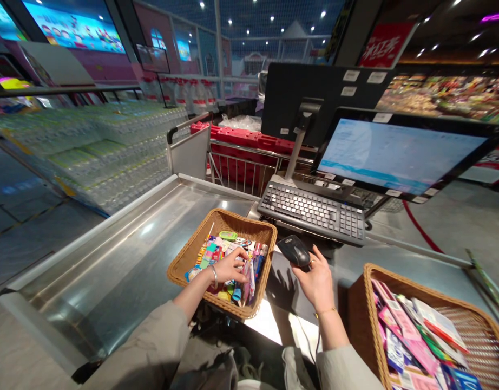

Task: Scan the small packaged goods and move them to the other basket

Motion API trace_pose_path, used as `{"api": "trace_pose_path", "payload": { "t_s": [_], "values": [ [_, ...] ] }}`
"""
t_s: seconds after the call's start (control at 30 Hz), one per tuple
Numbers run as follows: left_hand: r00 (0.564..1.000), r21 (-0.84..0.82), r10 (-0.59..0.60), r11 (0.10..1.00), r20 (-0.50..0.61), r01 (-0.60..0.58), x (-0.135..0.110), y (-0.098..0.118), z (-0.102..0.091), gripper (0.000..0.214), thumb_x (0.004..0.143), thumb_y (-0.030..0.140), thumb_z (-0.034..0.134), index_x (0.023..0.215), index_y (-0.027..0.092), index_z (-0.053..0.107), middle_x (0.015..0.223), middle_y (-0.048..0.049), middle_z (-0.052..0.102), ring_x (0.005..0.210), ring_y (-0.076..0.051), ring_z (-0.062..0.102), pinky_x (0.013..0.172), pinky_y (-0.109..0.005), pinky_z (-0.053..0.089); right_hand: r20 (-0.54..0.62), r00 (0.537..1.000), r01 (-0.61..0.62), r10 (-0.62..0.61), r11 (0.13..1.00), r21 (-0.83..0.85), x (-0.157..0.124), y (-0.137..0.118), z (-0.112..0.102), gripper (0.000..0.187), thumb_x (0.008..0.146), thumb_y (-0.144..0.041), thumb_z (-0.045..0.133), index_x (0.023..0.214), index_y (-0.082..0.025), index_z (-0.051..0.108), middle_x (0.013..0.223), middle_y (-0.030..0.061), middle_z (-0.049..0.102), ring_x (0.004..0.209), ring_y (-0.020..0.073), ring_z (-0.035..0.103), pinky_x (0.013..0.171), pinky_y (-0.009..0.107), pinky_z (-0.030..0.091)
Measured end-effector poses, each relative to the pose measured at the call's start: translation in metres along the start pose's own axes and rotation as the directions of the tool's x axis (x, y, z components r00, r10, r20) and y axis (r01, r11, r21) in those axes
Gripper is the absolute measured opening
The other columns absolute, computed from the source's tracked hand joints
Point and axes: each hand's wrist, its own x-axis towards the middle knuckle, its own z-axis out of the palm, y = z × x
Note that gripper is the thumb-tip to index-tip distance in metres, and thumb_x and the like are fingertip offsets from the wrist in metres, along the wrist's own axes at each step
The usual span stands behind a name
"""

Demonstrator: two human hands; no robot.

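My left hand [230, 265] reaches into a wicker basket [192, 250] full of several small colourful packets [217, 254], its fingers curled down onto them; I cannot see one item clearly held. My right hand [316, 279] grips a black handheld barcode scanner [294, 250] above the steel counter, beside the basket's right rim. A bracelet shows on each wrist.
A second wicker basket [357, 309] with flat packets stands at the lower right. Behind are a black keyboard [312, 208], a tilted touchscreen [395, 154] and a monitor back [314, 89]. The steel checkout counter [123, 260] stretches left. Red baskets [241, 141] and stacked water packs [103, 151] lie beyond.
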Motion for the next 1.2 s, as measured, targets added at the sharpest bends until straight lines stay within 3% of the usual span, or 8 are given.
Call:
{"api": "trace_pose_path", "payload": {
  "t_s": [0.23,0.37,0.5,0.6,0.73,0.93,1.07,1.2],
  "values": [
    [0.985,0.105,0.143,0.986,-0.098,-0.132,-0.007,0.018,-0.01,0.064,0.057,0.027,0.087,0.111,0.023,0.052,0.117,-0.0056,0.058,0.109,-0.018,0.058,0.102,-0.042,0.042,0.004,1.0,0.002,-0.002,1.0,0.006,0.002,0.0,-0.001,0.027,0.07,-0.032,0.063,0.091,-0.018,0.073,0.109,0.0097,0.072,0.134,0.0312,0.043,0.109,0.048,0.038],
    [0.971,0.336,0.201,0.93,-0.129,-0.148,-0.01,0.014,-0.021,0.065,0.062,0.033,0.084,0.12,0.023,0.056,0.126,-0.0073,0.059,0.116,-0.022,0.057,0.107,-0.042,0.038,0.0,1.0,0.0,0.0,1.0,0.015,0.002,-0.001,-0.001,0.028,0.069,-0.032,0.063,0.092,-0.018,0.073,0.109,0.0098,0.071,0.134,0.031,0.043,0.109,0.048,0.038],
    [0.972,0.709,0.201,0.703,-0.126,-0.053,-0.015,0.006,-0.038,0.067,0.062,0.04,0.081,0.123,0.019,0.061,0.124,-0.01,0.061,0.116,-0.027,0.056,0.105,-0.04,0.04,-0.004,1.0,0.01,-0.01,1.0,0.026,0.003,0.0,-0.002,0.027,0.069,-0.031,0.063,0.091,-0.018,0.073,0.108,0.0096,0.072,0.134,0.0309,0.043,0.109,0.048,0.039],
    [0.985,0.843,0.137,0.537,-0.108,0.018,-0.018,0.006,-0.046,0.069,0.064,0.045,0.079,0.126,0.018,0.062,0.119,-0.0094,0.062,0.112,-0.027,0.058,0.102,-0.036,0.042,-0.006,1.0,0.007,-0.007,1.0,0.028,0.003,0.0,-0.002,0.027,0.069,-0.031,0.062,0.091,-0.018,0.073,0.108,0.0098,0.072,0.134,0.0309,0.043,0.109,0.048,0.039],
    [0.993,0.947,0.012,0.302,-0.12,0.111,-0.018,0.01,-0.042,0.065,0.063,0.049,0.077,0.12,0.02,0.065,0.112,-0.0088,0.062,0.105,-0.026,0.06,0.094,-0.033,0.047,0.002,1.0,0.004,-0.004,1.0,0.027,0.003,-0.001,0.0,0.028,0.07,-0.032,0.062,0.091,-0.018,0.073,0.109,0.0096,0.072,0.134,0.0311,0.043,0.109,0.049,0.039],
    [0.98,0.962,-0.024,0.184,-0.199,0.2,-0.012,0.012,-0.025,0.06,0.056,0.043,0.083,0.107,0.015,0.068,0.111,-0.0162,0.063,0.107,-0.034,0.06,0.093,-0.042,0.048,-0.001,1.0,0.008,-0.008,0.999,0.032,0.003,-0.001,-0.002,0.026,0.068,-0.032,0.063,0.089,-0.019,0.073,0.107,0.0098,0.072,0.133,0.031,0.044,0.109,0.049,0.039],
    [0.974,0.966,0.059,0.153,-0.221,0.21,-0.014,0.016,-0.015,0.068,0.057,0.037,0.084,0.118,0.016,0.062,0.139,-0.0193,0.051,0.132,-0.038,0.044,0.11,-0.053,0.033,-0.016,1.0,0.027,-0.026,0.999,0.039,0.003,-0.001,-0.005,0.027,0.069,-0.032,0.063,0.09,-0.019,0.073,0.108,0.0098,0.072,0.134,0.0308,0.044,0.108,0.049,0.039],
    [0.922,0.972,0.312,0.118,-0.23,0.203,-0.018,0.025,-0.006,0.062,0.067,0.029,0.079,0.124,0.019,0.057,0.155,-0.0174,0.033,0.145,-0.038,0.024,0.114,-0.068,0.011,-0.04,0.999,0.034,-0.033,0.998,0.045,0.002,-0.002,-0.008,0.026,0.07,-0.031,0.063,0.091,-0.019,0.073,0.108,0.009,0.072,0.134,0.0315,0.044,0.108,0.049,0.04]
  ]
}}
